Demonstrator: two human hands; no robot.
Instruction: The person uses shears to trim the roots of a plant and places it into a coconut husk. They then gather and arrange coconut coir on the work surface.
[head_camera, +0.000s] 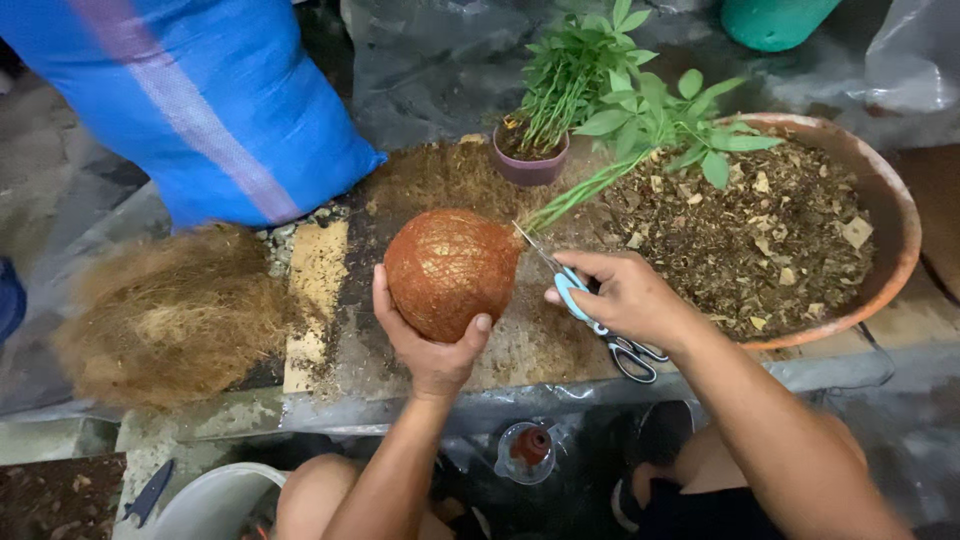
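My left hand (432, 345) cups from below a round brown ball (447, 268) wrapped in fine netting and thread, held over a board. A leafy green plant (655, 130) grows from the ball's right side and leans over the big bowl. My right hand (628, 297) holds scissors (592, 312) with light blue and dark handles. Their blades point up-left at the ball's top right, where the stems come out.
A wide terracotta bowl (898, 215) of brown soil mix stands at right. A small purple pot (530, 166) with green shoots sits behind the ball. A heap of coconut fibre (170, 315) lies at left, below a blue sack (200, 90). A small spool (530, 447) sits below the board.
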